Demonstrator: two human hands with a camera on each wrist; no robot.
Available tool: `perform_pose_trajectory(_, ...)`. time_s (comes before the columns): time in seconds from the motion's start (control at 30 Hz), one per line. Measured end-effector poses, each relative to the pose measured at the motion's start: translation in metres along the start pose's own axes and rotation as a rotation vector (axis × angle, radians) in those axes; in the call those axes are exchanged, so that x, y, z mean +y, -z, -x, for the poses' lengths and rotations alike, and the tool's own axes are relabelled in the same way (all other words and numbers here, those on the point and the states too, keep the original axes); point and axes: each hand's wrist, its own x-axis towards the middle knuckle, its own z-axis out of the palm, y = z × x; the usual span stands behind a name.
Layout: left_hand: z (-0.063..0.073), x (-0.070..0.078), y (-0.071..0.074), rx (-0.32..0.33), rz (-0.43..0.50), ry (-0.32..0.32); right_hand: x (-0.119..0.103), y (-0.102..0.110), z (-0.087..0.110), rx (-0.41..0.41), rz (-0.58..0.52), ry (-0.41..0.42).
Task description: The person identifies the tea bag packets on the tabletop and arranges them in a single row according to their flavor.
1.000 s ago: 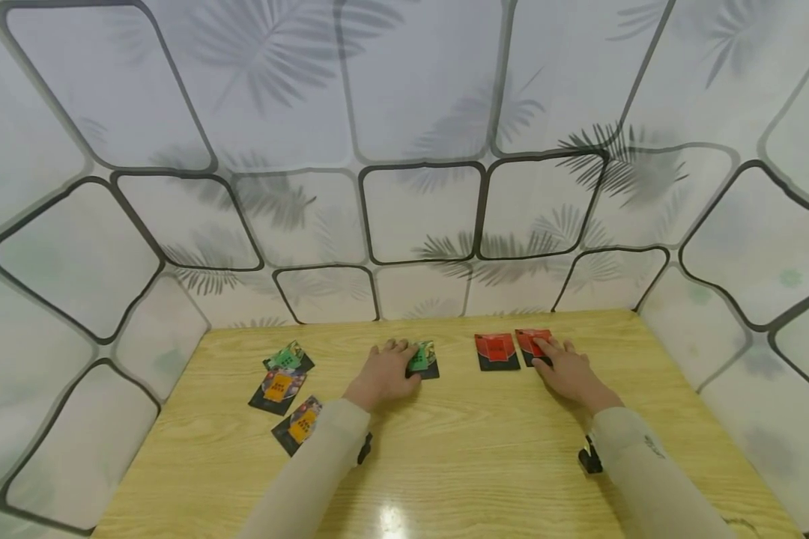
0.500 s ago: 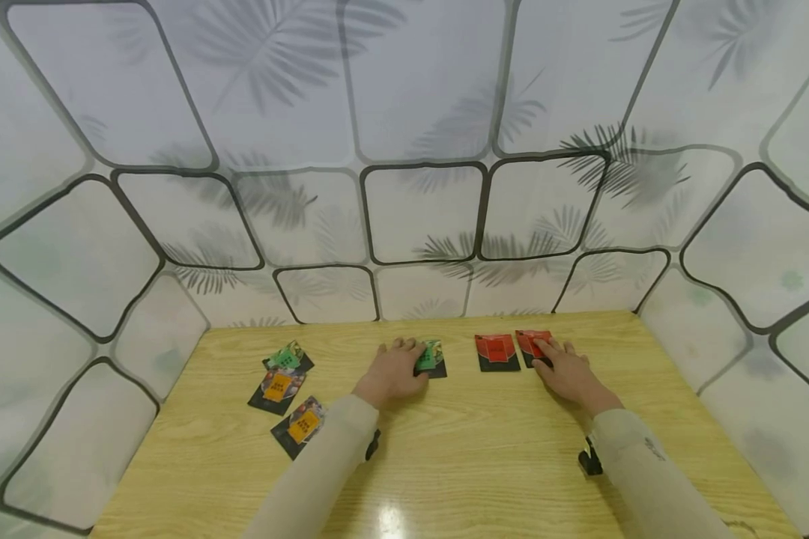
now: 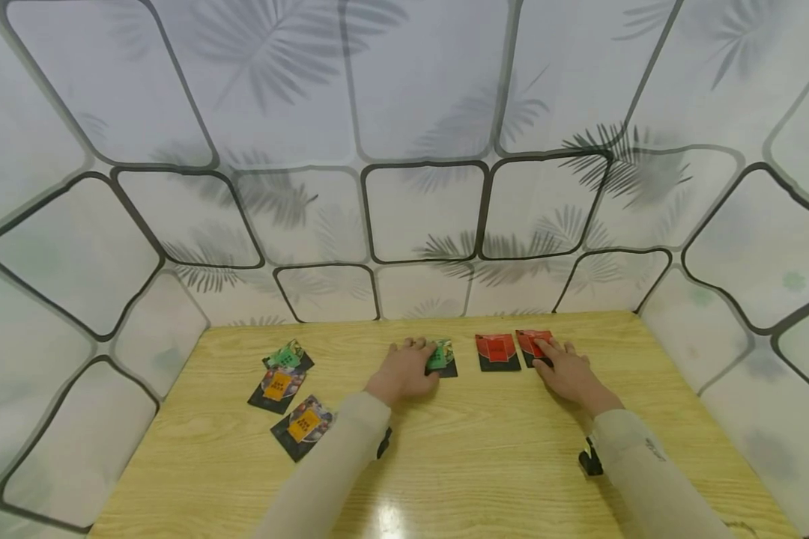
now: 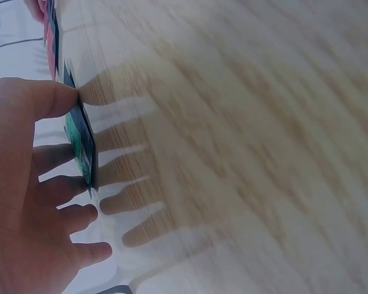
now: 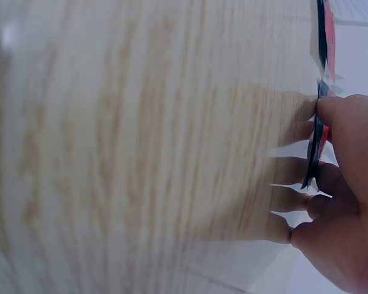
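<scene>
My left hand (image 3: pixel 404 372) rests with spread fingers on a flat green and black packet (image 3: pixel 446 359) near the back of the table. In the left wrist view the thumb touches one end of this packet (image 4: pixel 80 135) while fingertips press on its face. On the right, my right hand (image 3: pixel 569 374) touches a red and black packet (image 3: pixel 527 340) with extended fingers, covering its right part. Beside it lies another red and black packet (image 3: pixel 497 353), between the two hands. The right wrist view has the thumb and fingertips (image 5: pixel 325 110) down at the packet's edge.
At the left of the wooden table (image 3: pixel 485 464) lie a green packet (image 3: pixel 288 358), an orange packet (image 3: pixel 276 387) overlapping it, and a second orange packet (image 3: pixel 303 425) close to the left sleeve (image 3: pixel 337 464). A patterned curtain wall (image 3: pixel 418 217) borders the table's back and sides.
My left hand has slid the green packet to the right across the table, nearer the red packets. The right hand has stayed in place on its red packet.
</scene>
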Motion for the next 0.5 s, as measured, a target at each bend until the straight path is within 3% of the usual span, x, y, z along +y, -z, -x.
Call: perform_pose_trajectory(0.5,-0.0075,0.0088,-0.0028,-0.002,-0.012,-0.005,0.0016,-0.0015,0.0007,0.004,-0.005,-0.006)
